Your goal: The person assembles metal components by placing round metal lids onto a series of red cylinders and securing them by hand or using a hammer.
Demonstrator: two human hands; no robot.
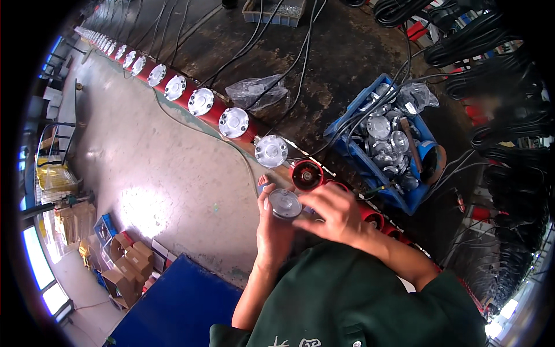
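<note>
My left hand (273, 234) grips a round silver metal cap (285, 203), its face turned up. Close by on the right, my right hand (338, 214) has its fingers at the cap's edge; they are smeared by motion, and whether they touch or hold anything is unclear. Just beyond my hands is an uncapped red cylinder (307, 175) with a dark inside and a shaft in its middle. The neighbouring cylinder in the row carries a silver cap (271, 151) with dark holes or bolts.
Capped red cylinders (201, 102) run in a line to the far left. A blue crate (345, 139) full of loose metal caps stands right, beside a clear plastic bag (417, 97). Black cables cross the dark bench (231, 43). A blue surface (179, 306) lies lower left, near cardboard boxes (130, 269).
</note>
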